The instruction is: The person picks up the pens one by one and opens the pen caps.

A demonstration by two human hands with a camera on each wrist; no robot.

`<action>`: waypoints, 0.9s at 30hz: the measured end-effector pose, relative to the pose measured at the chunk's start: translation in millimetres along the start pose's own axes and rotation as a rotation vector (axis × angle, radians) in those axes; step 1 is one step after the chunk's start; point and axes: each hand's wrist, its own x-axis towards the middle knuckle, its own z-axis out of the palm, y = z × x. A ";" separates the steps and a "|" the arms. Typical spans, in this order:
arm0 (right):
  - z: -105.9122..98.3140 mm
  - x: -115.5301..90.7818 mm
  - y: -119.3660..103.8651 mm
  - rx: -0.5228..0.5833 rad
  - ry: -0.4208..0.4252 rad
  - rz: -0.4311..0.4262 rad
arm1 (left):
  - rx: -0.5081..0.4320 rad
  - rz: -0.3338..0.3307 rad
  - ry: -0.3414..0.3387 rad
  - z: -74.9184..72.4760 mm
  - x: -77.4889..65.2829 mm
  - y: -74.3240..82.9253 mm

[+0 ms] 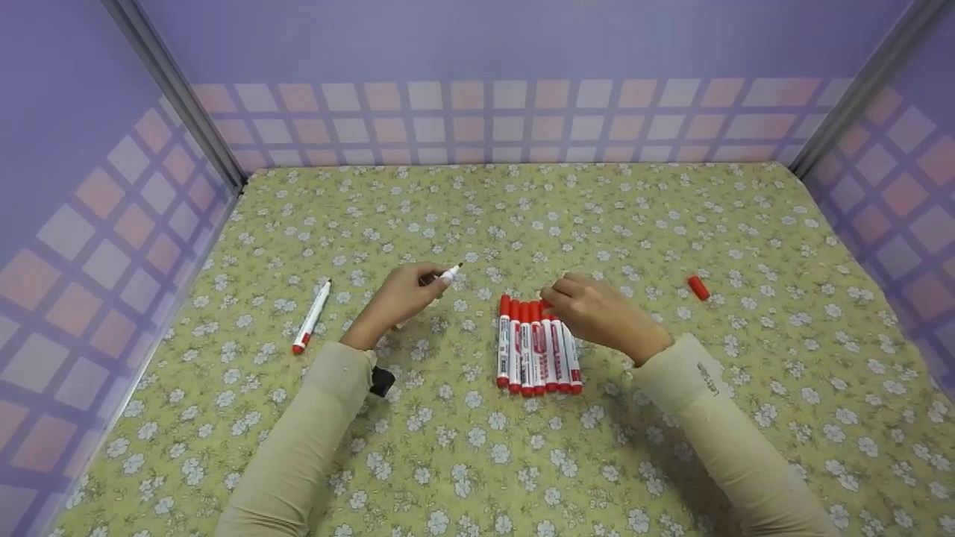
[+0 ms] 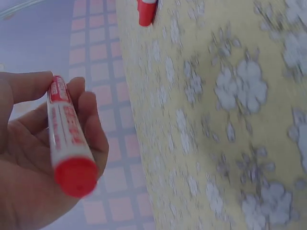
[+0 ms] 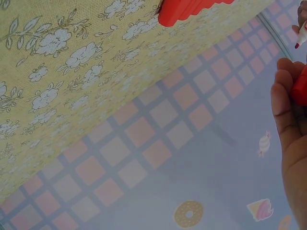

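My left hand [image 1: 406, 293] pinches a white whiteboard marker [image 1: 451, 274] without its cap, the dark tip directed up and to the right. In the left wrist view the red end of this marker [image 2: 72, 139] faces the camera, with thumb and fingers round the barrel. My right hand [image 1: 593, 309] is over the upper right of a row of several capped red markers [image 1: 526, 350] lying side by side. Between its fingers is a red marker cap [image 3: 300, 88], best seen in the right wrist view. The bare marker tip is apart from that cap.
An uncapped marker [image 1: 313, 317] lies at the left, red end toward me. A loose red cap [image 1: 698, 288] lies on the right. Flowered cloth [image 1: 462, 477] covers the table, and purple checked panels [image 1: 515, 112] stand round its back and sides.
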 end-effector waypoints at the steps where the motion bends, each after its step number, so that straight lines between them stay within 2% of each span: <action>1: 0.2 -0.3 0.2 0.003 0.002 -0.001 | 0.009 -0.009 0.005 -3.0 -0.4 -2.3; 16: 1.9 -2.9 1.0 0.061 0.007 -0.002 | 0.047 -0.174 0.091 -45.4 -8.9 -42.9; 23: 2.0 -3.6 0.2 0.059 0.009 -0.013 | -0.024 -0.239 0.105 -61.2 -12.5 -57.4; 27: 2.7 -3.6 0.4 0.059 0.001 -0.009 | -0.010 -0.261 0.118 -69.9 -17.8 -62.7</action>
